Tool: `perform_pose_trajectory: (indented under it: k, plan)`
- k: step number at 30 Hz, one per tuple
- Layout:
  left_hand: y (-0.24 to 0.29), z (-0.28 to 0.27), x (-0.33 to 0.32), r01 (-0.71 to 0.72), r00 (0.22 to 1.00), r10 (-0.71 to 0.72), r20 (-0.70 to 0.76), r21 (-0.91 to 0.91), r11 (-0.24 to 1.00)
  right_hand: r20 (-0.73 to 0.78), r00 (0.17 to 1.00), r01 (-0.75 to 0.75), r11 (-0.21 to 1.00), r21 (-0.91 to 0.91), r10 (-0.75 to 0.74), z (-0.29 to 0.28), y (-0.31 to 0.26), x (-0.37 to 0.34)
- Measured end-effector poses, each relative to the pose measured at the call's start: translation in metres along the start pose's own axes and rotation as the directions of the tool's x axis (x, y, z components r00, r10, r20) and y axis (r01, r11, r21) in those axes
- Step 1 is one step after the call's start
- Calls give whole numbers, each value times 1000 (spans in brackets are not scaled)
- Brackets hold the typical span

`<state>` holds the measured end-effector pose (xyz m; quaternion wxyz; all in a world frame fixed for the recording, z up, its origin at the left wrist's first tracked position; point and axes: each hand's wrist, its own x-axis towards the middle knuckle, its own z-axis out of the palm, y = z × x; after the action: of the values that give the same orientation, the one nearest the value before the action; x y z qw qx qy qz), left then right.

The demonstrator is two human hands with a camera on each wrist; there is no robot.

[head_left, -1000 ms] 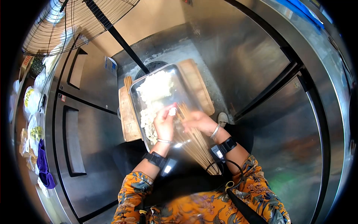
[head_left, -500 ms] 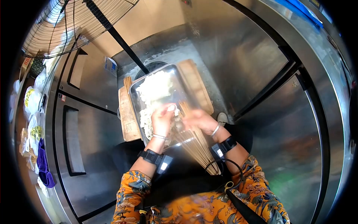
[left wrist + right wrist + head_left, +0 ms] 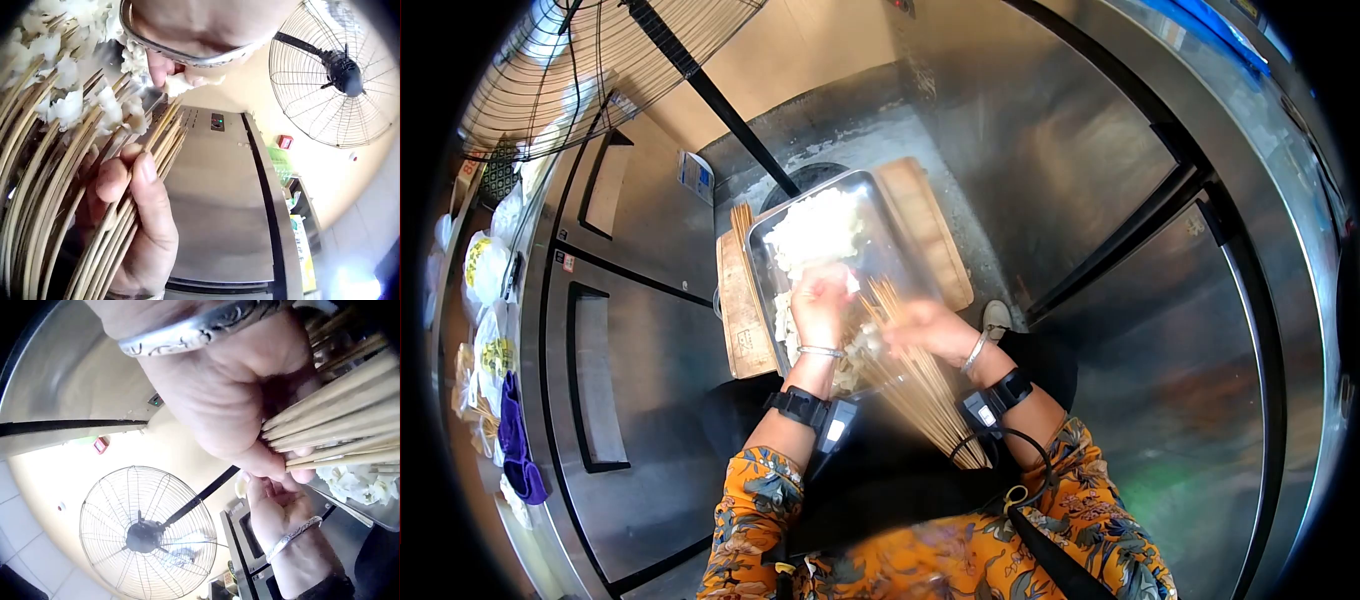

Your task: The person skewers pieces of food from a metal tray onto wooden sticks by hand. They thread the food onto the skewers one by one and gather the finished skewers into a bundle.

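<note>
- Skewers [image 3: 935, 395] lie near the head view's centre, held in my right grip [image 3: 940, 330] as before.
- My left grip [image 3: 820, 302], pinching a white piece [image 3: 178, 86], has shifted slightly toward the upper left.
- I see its fingertips blurred there.

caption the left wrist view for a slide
Right hand gripping wooden skewers, left hand pinching a pale food piece, a wire-caged fan behind.
</note>
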<state>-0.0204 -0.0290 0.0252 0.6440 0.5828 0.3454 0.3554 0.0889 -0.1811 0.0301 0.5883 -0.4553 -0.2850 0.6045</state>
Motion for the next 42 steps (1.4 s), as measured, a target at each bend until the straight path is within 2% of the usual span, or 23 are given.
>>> perform_pose_trajectory:
  k: [3,6,13,16,19,23,27,30,33,36,42]
  plan:
    - [9,8,-9,12,1000,-12,6,17,1000,-15,1000,6,1000,3,-6,2,-1,-1]
    - [17,11,-15,38,999,-38,13,2,999,-22,1000,-18,997,-80,16,-1,-1,3]
    - [21,11,-23,4,1000,-5,14,36,999,-12,1000,0,999,53,1,0,-2,1]
    - [19,11,-27,-62,998,62,19,9,998,-6,1000,-1,994,109,2,-3,4,4]
    - [19,12,-34,-134,989,130,70,67,989,1,1000,-7,989,148,7,-6,8,6]
    - [16,16,-43,-65,990,60,126,39,997,15,1000,22,991,132,-24,-9,8,7]
    - [20,22,-45,-45,999,44,19,31,999,-8,1000,23,991,135,-22,-8,9,7]
    - [20,23,-37,119,992,-122,-17,-123,985,-14,999,50,990,129,-48,-6,8,7]
    - [21,21,-30,224,974,-217,65,-131,966,-25,1000,21,994,108,-19,-5,3,5]
    - [20,21,-29,186,982,-183,35,-140,973,-28,1000,14,994,110,-11,-5,2,3]
    - [15,26,-26,-13,1000,13,8,10,1000,-42,999,4,997,82,-1,-4,2,4]
